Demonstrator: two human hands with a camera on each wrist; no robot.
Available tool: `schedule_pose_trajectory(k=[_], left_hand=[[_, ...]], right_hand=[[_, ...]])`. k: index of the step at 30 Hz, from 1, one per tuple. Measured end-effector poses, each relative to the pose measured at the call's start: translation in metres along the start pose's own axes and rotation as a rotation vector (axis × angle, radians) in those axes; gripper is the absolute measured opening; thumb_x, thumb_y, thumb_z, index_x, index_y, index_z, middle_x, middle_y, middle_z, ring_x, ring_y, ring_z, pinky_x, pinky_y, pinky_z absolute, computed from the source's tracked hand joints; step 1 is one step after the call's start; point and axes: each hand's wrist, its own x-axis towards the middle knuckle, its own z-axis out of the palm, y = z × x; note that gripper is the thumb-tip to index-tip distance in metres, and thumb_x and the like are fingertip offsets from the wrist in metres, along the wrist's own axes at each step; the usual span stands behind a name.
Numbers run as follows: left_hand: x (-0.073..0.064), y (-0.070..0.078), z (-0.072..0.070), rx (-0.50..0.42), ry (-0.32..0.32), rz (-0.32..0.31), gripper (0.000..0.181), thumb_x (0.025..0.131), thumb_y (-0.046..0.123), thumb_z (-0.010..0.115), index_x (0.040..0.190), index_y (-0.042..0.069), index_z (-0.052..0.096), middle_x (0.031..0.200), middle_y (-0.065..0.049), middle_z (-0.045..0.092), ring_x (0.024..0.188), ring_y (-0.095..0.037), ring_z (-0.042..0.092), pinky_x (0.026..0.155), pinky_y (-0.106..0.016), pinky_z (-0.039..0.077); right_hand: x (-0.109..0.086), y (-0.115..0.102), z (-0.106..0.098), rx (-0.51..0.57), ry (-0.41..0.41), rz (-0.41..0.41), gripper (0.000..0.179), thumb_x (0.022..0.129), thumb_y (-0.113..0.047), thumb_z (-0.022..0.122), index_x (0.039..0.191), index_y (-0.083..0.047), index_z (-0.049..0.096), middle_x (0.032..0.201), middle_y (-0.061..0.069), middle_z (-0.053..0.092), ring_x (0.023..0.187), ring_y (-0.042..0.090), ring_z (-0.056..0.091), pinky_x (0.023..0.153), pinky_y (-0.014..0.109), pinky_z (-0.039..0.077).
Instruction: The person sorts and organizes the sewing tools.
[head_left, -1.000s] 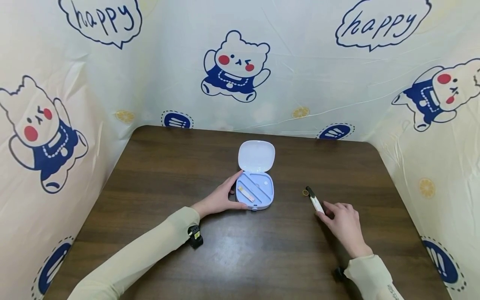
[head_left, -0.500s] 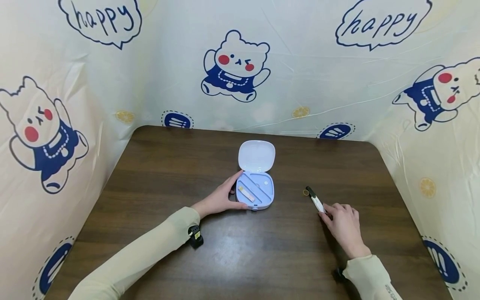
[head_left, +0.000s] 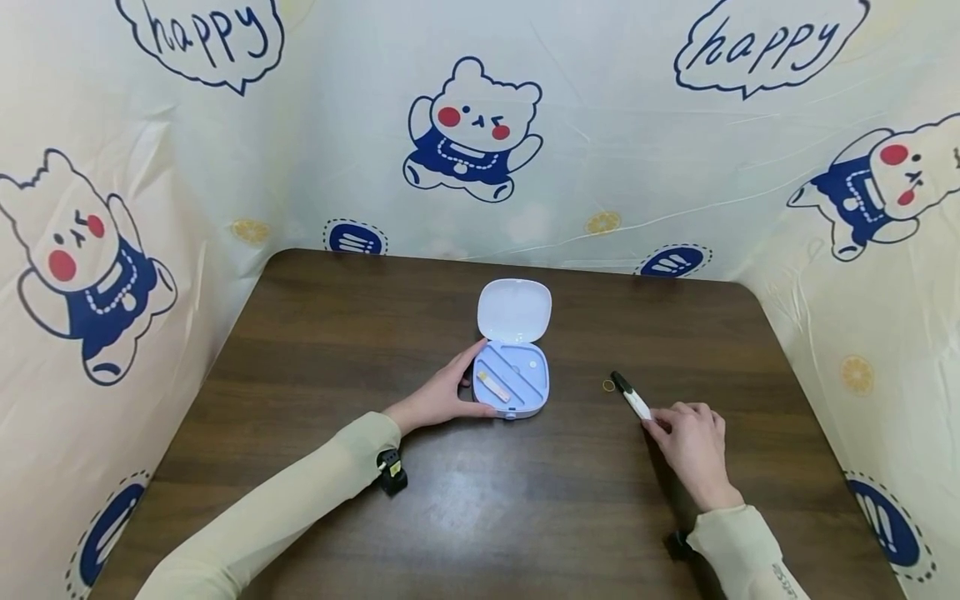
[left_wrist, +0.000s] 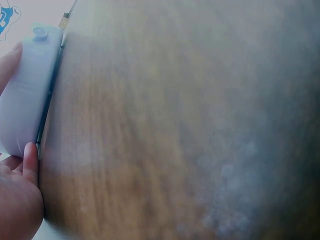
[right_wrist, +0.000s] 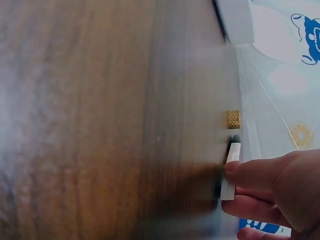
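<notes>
A light-blue compartment box (head_left: 512,379) stands on the table with its pale lid (head_left: 514,310) raised behind it. My left hand (head_left: 442,398) grips its left side, thumb at the front and fingers farther back. Inside the left compartment lies a small white stick (head_left: 492,387) with a yellowish end. Thumb and fingers of my right hand (head_left: 692,446) pinch the white end of a slim marker (head_left: 632,396) with a black cap, pointing away to the left. Beside the cap is a small gold ring (head_left: 608,386), seen in the right wrist view as a patterned gold band (right_wrist: 234,119).
The brown wooden table (head_left: 465,508) has rounded far corners. A printed curtain (head_left: 322,125) with cartoon bears and lettering hangs behind it and along both sides. A small pale round thing (head_left: 533,364) lies in the box's right part.
My right hand has shifted slightly to the right along the marker's white end. The ring now shows a small gap from the cap. The left hand and the box stay in place.
</notes>
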Motion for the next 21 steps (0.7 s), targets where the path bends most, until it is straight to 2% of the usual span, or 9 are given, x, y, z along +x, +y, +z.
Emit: schedule_pose_trajectory(k=[8,15,21], left_hand=[[0.0013,-0.0001,-0.0007,0.009,-0.002,0.009,0.117,0.084,0.042,0.088,0.169,0.031,0.008,0.172,-0.007,0.018,0.144,-0.023,0.041,0.111,-0.041,0.044],[0.0011,0.0002,-0.0012,0.006,-0.002,0.006,0.117,0.084,0.041,0.089,0.169,0.031,0.009,0.172,-0.006,0.018,0.141,-0.022,0.044,0.111,-0.04,0.044],[-0.0002,0.0008,-0.0014,0.009,-0.004,0.003,0.117,0.085,0.04,0.089,0.169,0.029,0.009,0.172,-0.007,0.018,0.141,-0.023,0.044,0.111,-0.04,0.044]], right_hand=[[0.0015,-0.0007,0.0002,0.023,0.016,0.019,0.015,0.085,-0.011,0.086,0.097,-0.001,0.082,0.087,0.013,0.073,0.102,0.045,0.057,0.097,0.069,0.033],[0.0033,-0.0042,-0.0008,0.034,0.071,-0.006,0.014,0.085,-0.01,0.086,0.095,-0.002,0.082,0.083,0.011,0.072,0.099,0.043,0.057,0.093,0.066,0.036],[0.0051,-0.0094,-0.0037,0.042,0.087,-0.016,0.014,0.084,-0.01,0.087,0.094,-0.002,0.082,0.082,0.011,0.073,0.096,0.042,0.057,0.089,0.065,0.038]])
